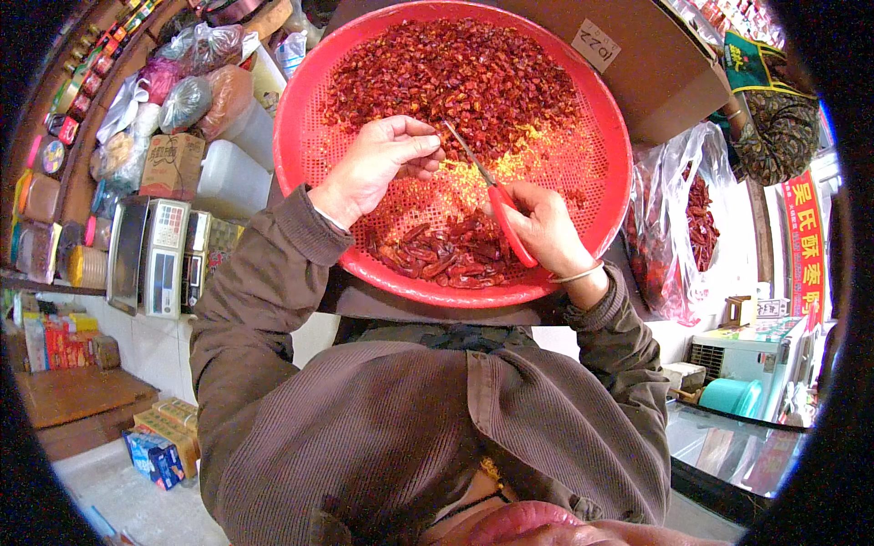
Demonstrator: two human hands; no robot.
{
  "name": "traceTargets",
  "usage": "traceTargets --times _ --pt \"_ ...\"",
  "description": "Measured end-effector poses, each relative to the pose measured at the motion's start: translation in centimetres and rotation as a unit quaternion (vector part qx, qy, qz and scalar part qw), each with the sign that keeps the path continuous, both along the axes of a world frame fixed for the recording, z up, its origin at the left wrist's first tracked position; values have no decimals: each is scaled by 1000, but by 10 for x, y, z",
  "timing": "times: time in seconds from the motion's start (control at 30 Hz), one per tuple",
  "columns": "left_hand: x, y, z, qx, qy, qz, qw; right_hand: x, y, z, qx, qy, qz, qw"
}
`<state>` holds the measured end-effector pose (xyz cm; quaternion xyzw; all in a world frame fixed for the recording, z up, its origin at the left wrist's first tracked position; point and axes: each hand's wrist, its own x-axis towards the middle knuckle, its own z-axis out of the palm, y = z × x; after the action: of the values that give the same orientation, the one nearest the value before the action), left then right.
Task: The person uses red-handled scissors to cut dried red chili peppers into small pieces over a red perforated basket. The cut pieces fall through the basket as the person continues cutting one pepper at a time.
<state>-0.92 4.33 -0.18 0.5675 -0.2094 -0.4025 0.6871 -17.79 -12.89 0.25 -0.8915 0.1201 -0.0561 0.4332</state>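
My left hand (392, 160) hovers over the middle of a round red plastic sieve basket (307, 153), its thumb and fingers drawn together. Whether a small bit of chili sits in that pinch cannot be made out. In my right hand (546, 222) are scissors with red handles (505, 218); their blades (471, 153) look closed and point toward my left fingertips. Cut dried red chili pieces (450, 75) cover the far part of the basket. Yellow chili seeds (471, 176) lie scattered across the middle. Whole dried chilies (444, 256) are heaped at the near rim.
A cardboard box (655, 75) stands behind the basket at right. Beside it, a clear plastic bag (672, 232) holds more dried chilies. At left are a weighing scale (164, 252), a white plastic container (232, 181) and several tied bags (186, 102). Shelves of jars line the far left.
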Motion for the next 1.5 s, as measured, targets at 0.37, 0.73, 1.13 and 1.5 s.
traceTargets --times 0.37,0.73,1.13,1.5 --pt "-1 -1 1 7 -8 -4 1000 -2 0 3 35 13 11 999" --pt "1 1 -3 75 -35 -3 997 1 -3 -2 -15 -17 5 1000" --pt "29 0 -27 34 -153 44 987 9 -6 -22 -80 -43 -47 995" --pt "27 -4 -21 61 -164 42 984 10 -9 -17 -94 -74 -59 991"
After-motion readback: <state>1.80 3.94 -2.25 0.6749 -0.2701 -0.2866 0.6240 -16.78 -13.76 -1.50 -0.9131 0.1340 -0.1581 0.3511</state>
